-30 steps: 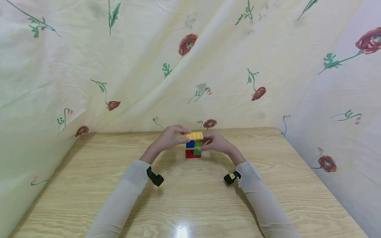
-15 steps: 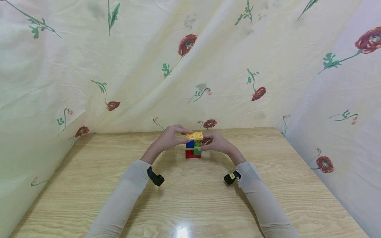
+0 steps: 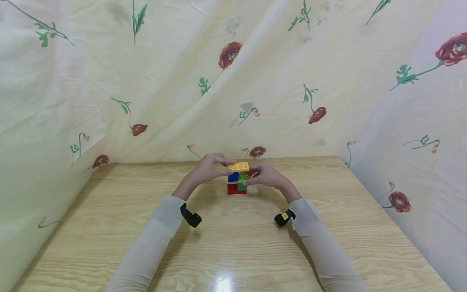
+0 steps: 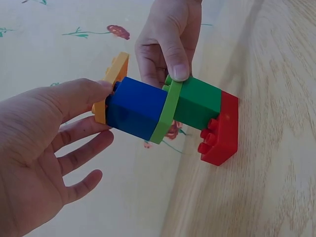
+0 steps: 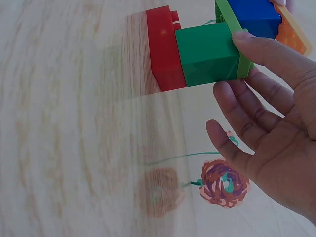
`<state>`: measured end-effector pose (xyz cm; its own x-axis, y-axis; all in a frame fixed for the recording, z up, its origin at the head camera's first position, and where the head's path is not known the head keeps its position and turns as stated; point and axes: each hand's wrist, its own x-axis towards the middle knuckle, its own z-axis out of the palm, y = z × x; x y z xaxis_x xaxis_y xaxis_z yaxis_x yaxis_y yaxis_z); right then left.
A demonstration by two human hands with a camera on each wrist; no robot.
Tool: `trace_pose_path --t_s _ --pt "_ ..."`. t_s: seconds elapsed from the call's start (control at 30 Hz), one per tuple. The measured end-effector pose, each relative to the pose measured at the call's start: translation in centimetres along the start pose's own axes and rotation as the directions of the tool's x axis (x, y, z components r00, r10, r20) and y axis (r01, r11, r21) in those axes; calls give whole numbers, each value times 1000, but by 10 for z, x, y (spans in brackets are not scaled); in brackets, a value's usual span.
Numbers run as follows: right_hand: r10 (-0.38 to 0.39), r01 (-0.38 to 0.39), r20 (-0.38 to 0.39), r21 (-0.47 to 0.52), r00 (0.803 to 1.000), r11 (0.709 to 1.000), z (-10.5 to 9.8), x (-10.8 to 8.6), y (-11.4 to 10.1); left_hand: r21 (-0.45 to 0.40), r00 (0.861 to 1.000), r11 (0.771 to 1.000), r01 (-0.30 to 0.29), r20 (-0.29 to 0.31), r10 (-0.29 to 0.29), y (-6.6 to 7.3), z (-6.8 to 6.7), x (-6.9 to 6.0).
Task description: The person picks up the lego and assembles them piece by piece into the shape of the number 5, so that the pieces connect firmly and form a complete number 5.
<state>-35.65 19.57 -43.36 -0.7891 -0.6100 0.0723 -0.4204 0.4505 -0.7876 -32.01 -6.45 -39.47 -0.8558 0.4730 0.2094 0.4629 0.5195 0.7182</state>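
Observation:
A small tower of toy building bricks stands near the table's far edge. At its base lies a red brick point(image 3: 232, 189), with a green brick point(image 4: 198, 102) on its right part. Above that is a flat light-green brick point(image 4: 167, 112), which carries a blue brick point(image 4: 136, 107) on its left side. A flat yellow brick point(image 3: 238, 166) tops the blue one; blue studs show between them in the left wrist view. My left hand point(image 3: 207, 169) pinches the yellow brick between thumb and fingers. My right hand point(image 3: 268, 175) grips the light-green brick's right end, thumb in front.
The wooden table point(image 3: 233, 243) reaches back to a floral cloth point(image 3: 175, 81) hanging behind and at both sides. Black wrist cameras point(image 3: 192, 219) are strapped below both hands.

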Motion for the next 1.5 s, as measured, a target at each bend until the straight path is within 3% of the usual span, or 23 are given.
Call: trace_pose_path --t_s 0.43,0.67,1.5 --pt "-18 18 9 15 1000 1000 0 1 1 -31 1000 1000 4 1 -4 0 0 0" --pt "-8 7 23 25 1000 1000 -1 -12 -31 -44 1000 999 7 -12 -8 -2 1 -1" --pt "-20 20 22 31 1000 999 0 -12 -28 -67 1000 998 15 -9 -15 -1 2 -2"
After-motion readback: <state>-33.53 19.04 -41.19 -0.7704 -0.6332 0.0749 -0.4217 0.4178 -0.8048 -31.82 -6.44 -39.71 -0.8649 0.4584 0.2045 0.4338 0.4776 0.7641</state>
